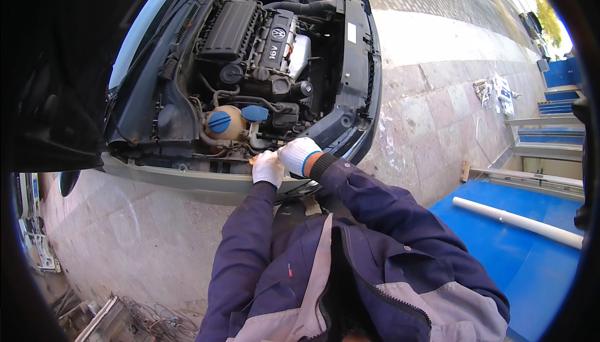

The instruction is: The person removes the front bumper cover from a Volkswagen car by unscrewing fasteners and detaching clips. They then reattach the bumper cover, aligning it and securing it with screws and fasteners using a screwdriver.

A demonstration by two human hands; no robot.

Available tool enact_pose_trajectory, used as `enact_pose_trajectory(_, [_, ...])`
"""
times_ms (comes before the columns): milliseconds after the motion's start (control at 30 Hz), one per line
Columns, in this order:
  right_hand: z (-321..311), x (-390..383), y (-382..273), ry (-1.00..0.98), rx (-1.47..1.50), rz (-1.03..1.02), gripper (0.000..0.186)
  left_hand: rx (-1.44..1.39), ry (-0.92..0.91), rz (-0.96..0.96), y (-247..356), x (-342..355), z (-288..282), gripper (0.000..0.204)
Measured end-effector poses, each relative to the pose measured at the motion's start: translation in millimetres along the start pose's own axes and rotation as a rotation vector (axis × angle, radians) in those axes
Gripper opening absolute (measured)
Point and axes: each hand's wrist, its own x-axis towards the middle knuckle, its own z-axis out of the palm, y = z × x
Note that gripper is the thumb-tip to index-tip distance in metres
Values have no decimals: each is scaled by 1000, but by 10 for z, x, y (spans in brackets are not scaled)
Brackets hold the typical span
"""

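Both my hands wear white knit gloves and meet at the near fender edge of a car's open engine bay. My left hand is closed, and a small orange-tan bit shows at its fingertips, too small to name. Against it, slightly higher and to the right, my right hand is curled shut; what its fingers grip is hidden. Just beyond them sit a tan coolant tank with a blue cap and a second blue cap. Hoses and the dark engine cover lie farther in.
The car's fender runs in front of me, with the front panel to the right. At right a white pipe lies on a blue panel. Scrap metal and wires are at lower left. A white bag lies on the pavement.
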Motion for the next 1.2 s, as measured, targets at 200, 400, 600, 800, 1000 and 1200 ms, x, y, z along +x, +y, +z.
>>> enact_pose_trajectory(200, [405, 232, -36, 121, 381, 226, 42, 171, -114, 69, 103, -9, -31, 15])
enact_pose_trajectory(400, [277, -23, 34, 307, 171, 175, 33, 58, -74, -56, 200, 35, -90, 15])
enact_pose_trajectory(600, [-24, -69, 9, 280, -201, -112, 32, 13, -33, -27, 189, 14, -40, 14])
enact_pose_trajectory(800, [238, -92, -201, 224, 284, 224, 27, 84, -54, 26, 95, 62, 98, 18])
enact_pose_trajectory(1000, [103, -178, -88, 179, -116, -151, 20, 2, 54, 42, 40, 66, 232, 9])
enact_pose_trajectory(1200, [148, -36, -49, 95, -176, -65, 32, -26, 29, 2, 57, 73, 154, 9])
